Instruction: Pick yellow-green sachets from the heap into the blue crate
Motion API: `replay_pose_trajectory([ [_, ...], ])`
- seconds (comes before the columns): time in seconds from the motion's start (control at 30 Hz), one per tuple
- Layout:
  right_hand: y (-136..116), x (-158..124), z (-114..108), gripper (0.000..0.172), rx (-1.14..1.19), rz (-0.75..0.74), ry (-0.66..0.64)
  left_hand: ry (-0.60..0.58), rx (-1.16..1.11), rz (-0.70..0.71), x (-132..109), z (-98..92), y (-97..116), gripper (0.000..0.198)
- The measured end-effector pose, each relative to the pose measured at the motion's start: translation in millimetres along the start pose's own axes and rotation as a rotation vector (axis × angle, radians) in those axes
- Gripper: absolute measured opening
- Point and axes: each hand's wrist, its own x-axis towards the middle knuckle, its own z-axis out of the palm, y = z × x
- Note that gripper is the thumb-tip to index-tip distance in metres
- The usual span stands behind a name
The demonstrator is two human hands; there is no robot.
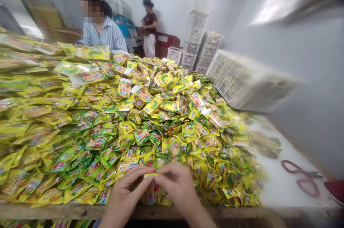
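Note:
A huge heap of small yellow-and-green sachets (pixel 113 120) covers the table. At its near edge my left hand (pixel 126 194) and my right hand (pixel 178 185) meet, fingers pinched together on a small bundle of sachets (pixel 151 185) held edge-up between them. Its thin yellow edge shows at the fingertips. Both hands hover just above the table's wooden front edge (pixel 67 210).
Pink-handled scissors (pixel 302 181) lie on the white tabletop at the right. A white plastic crate (pixel 242 81) leans behind the heap, with more crates stacked (pixel 197 38) by the far wall. A person in a striped shirt (pixel 103 33) sits across; another person (pixel 149 27) stands farther back.

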Motion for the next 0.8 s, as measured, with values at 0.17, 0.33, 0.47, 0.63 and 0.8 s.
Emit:
replay_pose_trajectory([
  [0.17, -4, 8, 0, 0.004, 0.028, 0.068, -0.033, -0.076, -0.008, 0.035, 9, -4.6, 2, 0.017],
  [0.33, -9, 8, -1, 0.005, -0.097, -0.072, -0.070, -0.104, 0.038, 0.083, 10, -8.8, 0, 0.019],
  [0.47, -3, -9, -2, 0.009, -0.196, -0.289, -0.069, -0.051, 0.181, 0.266, -3, -12.9, -14, 0.023],
  [0.63, -5, -32, -17, 0.029, -0.456, -0.454, -0.182, -0.049, 0.239, 0.453, -16, 1.5, -22, 0.038],
  [0.8, -22, -3, -40, 0.019, -0.569, -0.384, -0.266, -0.074, 0.114, 0.364, -17, 19.3, -10, 0.027],
])
